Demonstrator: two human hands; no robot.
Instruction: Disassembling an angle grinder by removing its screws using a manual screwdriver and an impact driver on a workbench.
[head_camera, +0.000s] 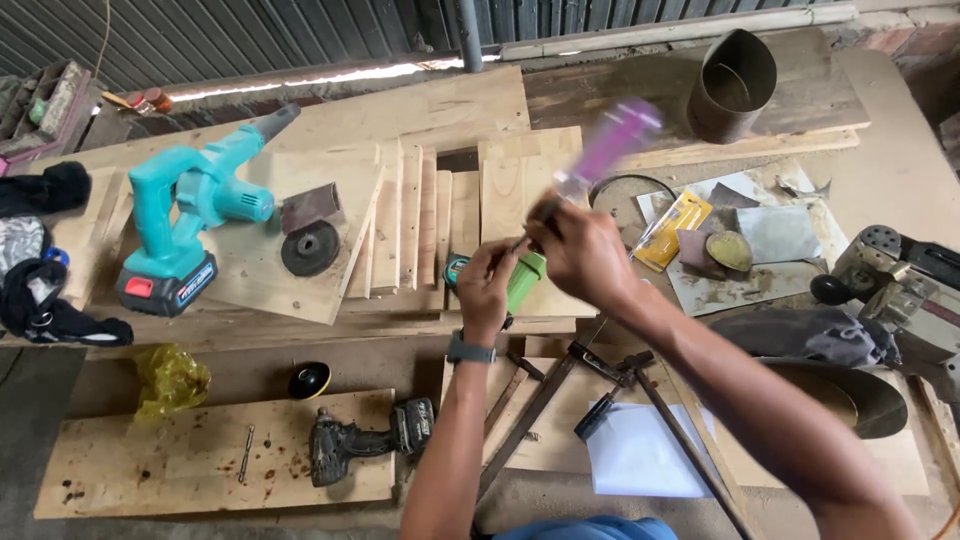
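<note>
purple-handled tool, blurred, probably a screwdriver: gripped in my right hand, fingers closed round its lower end, held over the stacked boards. green-handled tool: pinched in my left hand, fingers curled shut on it, just beside the right. teal blower: lying on the plywood boards, well left. cordless drill: on a plank below. black sanding disc: beside the blower.
</note>
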